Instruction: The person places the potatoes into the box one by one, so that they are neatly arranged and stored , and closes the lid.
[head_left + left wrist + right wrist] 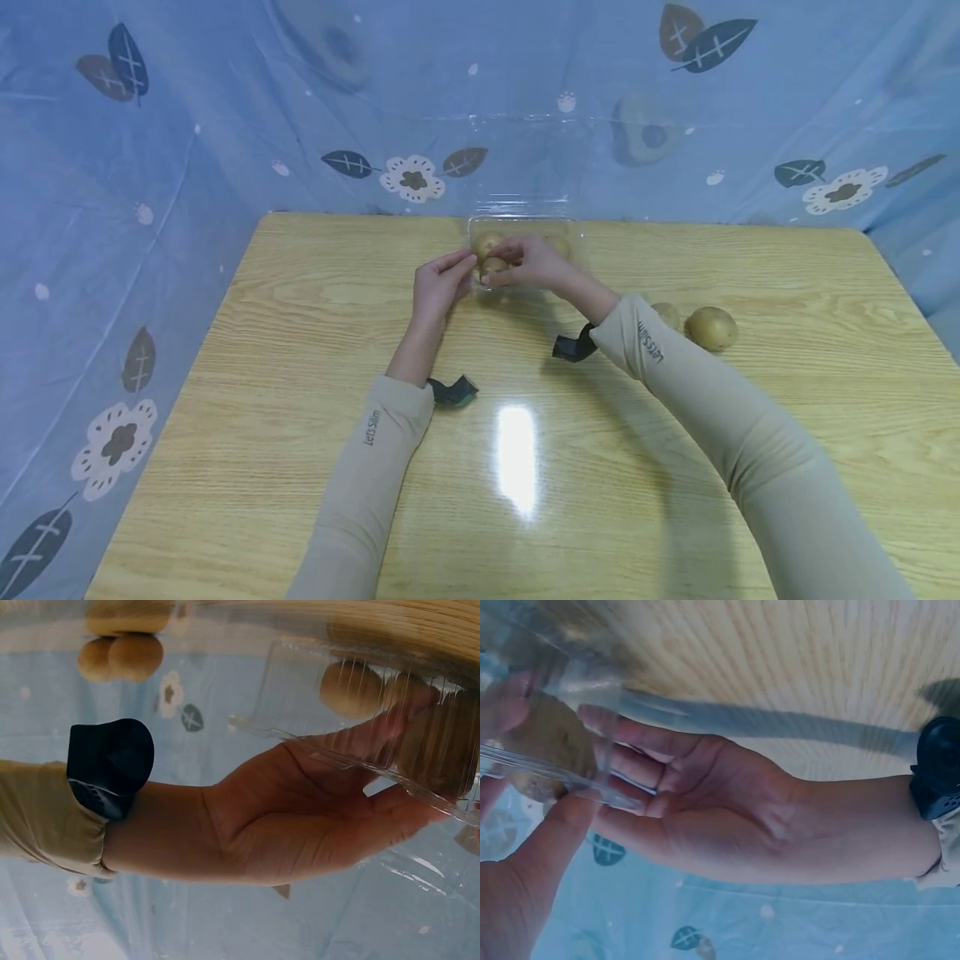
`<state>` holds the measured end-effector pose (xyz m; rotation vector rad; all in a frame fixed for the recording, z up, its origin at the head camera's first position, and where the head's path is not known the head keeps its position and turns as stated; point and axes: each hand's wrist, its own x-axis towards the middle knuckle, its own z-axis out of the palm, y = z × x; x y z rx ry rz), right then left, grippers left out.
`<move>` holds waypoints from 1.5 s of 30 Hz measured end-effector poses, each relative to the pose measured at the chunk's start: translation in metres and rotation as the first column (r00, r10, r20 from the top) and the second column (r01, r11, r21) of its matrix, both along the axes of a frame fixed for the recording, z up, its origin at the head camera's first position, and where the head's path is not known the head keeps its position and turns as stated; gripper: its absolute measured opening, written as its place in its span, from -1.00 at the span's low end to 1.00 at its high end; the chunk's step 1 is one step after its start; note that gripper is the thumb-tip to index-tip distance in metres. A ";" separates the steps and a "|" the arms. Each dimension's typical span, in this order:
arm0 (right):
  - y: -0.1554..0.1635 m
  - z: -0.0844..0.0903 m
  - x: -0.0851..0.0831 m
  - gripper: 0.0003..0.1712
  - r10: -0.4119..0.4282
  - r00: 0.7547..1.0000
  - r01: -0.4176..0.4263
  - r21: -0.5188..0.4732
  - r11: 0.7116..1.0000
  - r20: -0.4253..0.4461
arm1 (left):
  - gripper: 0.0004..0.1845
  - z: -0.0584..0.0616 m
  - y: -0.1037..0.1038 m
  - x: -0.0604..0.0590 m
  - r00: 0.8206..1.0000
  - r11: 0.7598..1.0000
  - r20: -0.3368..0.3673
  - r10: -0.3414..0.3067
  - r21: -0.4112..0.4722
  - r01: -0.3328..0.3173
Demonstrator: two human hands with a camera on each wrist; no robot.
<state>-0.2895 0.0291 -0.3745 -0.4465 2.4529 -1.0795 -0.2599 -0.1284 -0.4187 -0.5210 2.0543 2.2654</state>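
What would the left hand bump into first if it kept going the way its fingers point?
Probably the clear plastic box: the left hand already has its fingertips at the near edge. Right behind that edge sits a potato that the right hand holds. Depth is hard to judge.

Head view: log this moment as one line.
right hand: grips potato in clear box | left hand: touches box edge | two potatoes on table
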 end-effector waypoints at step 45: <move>0.037 0.022 0.032 -0.54 0.023 0.960 -0.020 0.014 1.000 -0.280 | -0.67 -0.001 -0.001 -0.002 1.000 1.000 0.012 0.003 -0.006 -0.003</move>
